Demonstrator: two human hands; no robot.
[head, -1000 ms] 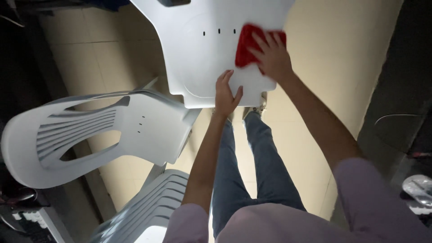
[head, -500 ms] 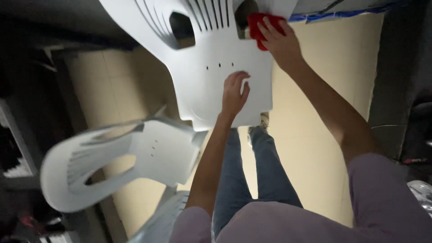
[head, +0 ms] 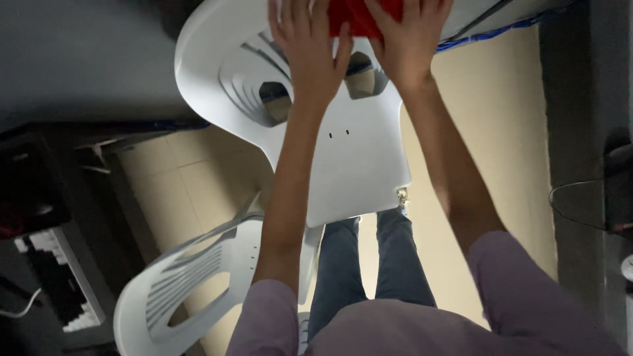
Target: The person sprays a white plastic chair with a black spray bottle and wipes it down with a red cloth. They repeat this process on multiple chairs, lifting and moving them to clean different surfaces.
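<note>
White slatted chair (head: 356,165); red cloth (head: 359,16); beige tiled floor (head: 488,132); blue jeans (head: 395,264).

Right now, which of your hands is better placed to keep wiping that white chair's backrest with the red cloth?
Probably the right hand: it lies on the red cloth, while the left hand mostly rests on the white chair.

Beige tiled floor (head: 501,132); white plastic chairs (head: 356,165) on it.

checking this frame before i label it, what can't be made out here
Head view:
- red cloth: top cut off by the frame edge, the rest partly covered by both hands.
- left hand and right hand: fingertips cut off at the top edge.
- white plastic chair: backrest top out of frame.
</note>
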